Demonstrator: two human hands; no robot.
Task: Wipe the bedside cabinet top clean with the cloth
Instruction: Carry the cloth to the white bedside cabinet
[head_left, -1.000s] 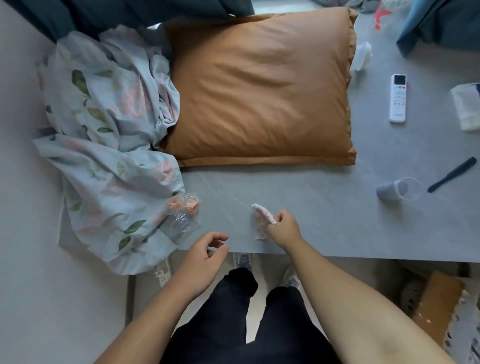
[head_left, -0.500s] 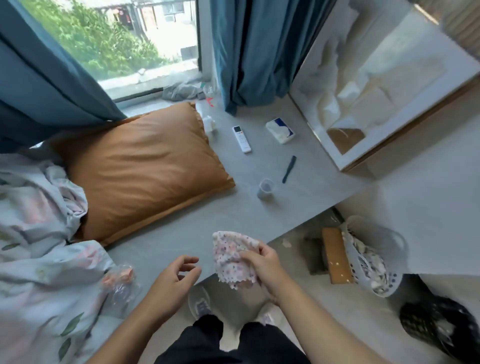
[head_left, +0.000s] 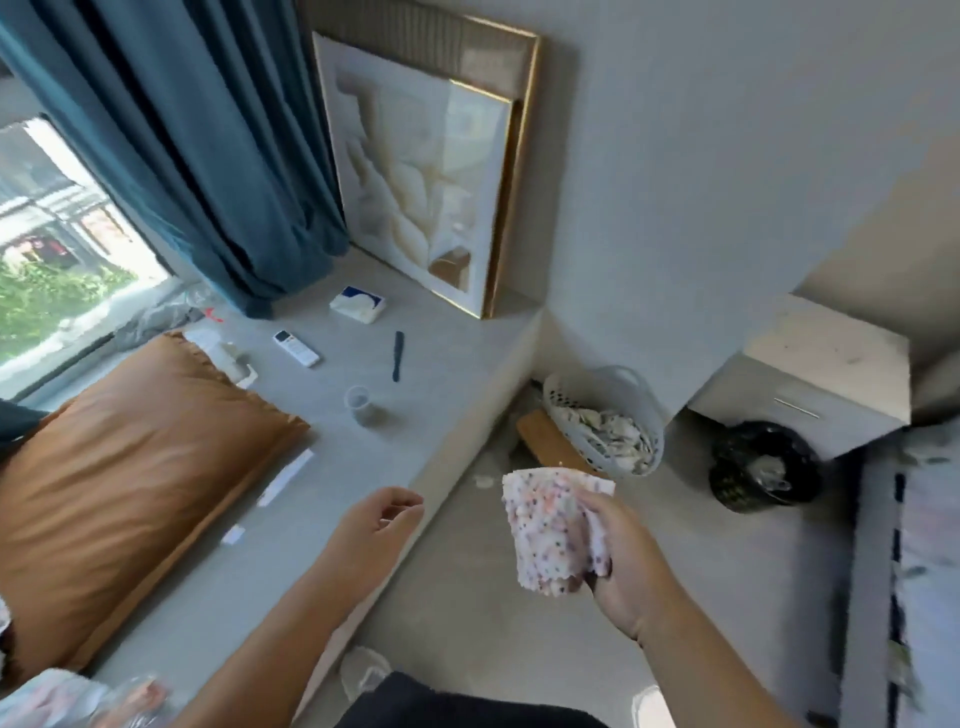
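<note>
My right hand (head_left: 626, 566) grips a small white cloth (head_left: 550, 530) with coloured dots, held up in the air over the floor. My left hand (head_left: 376, 525) hovers beside it over the ledge's front edge, fingers loosely curled, holding nothing. A pale grey bedside cabinet (head_left: 821, 374) stands against the wall at the right, well beyond the cloth; its flat top shows faint marks, and a thin metal handle runs along its front.
A grey window ledge (head_left: 447, 364) at the left carries an orange pillow (head_left: 130, 467), a remote (head_left: 296, 348), a cup (head_left: 358, 405), a dark comb (head_left: 397, 356) and a framed picture (head_left: 426, 176). On the floor stand a laundry basket (head_left: 602, 421) and a black bin (head_left: 763, 467).
The view has swung right from the ledge toward the cabinet corner. My right hand has lifted the cloth off the ledge and carried it rightward; my left hand stays empty.
</note>
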